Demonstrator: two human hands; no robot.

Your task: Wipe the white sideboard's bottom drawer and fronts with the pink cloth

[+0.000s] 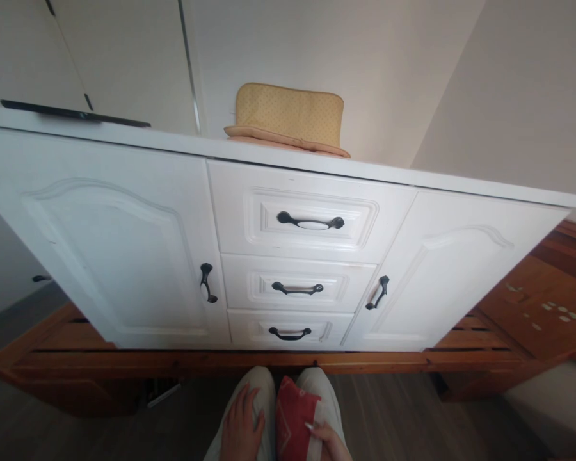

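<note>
My left hand rests flat on my left thigh at the bottom of the view, fingers apart and holding nothing. My right hand grips the lower edge of a red cloth that lies between my knees. Straight ahead stands a white sideboard with three closed drawers in its middle: the top drawer, the middle drawer and the bottom drawer. Each has a dark handle. Both hands are well below the drawers and touch none of them.
A closed cabinet door flanks the drawers on each side. A yellow padded cushion and a flat black object lie on the sideboard's top. The sideboard stands on a brown wooden frame, which extends to the right.
</note>
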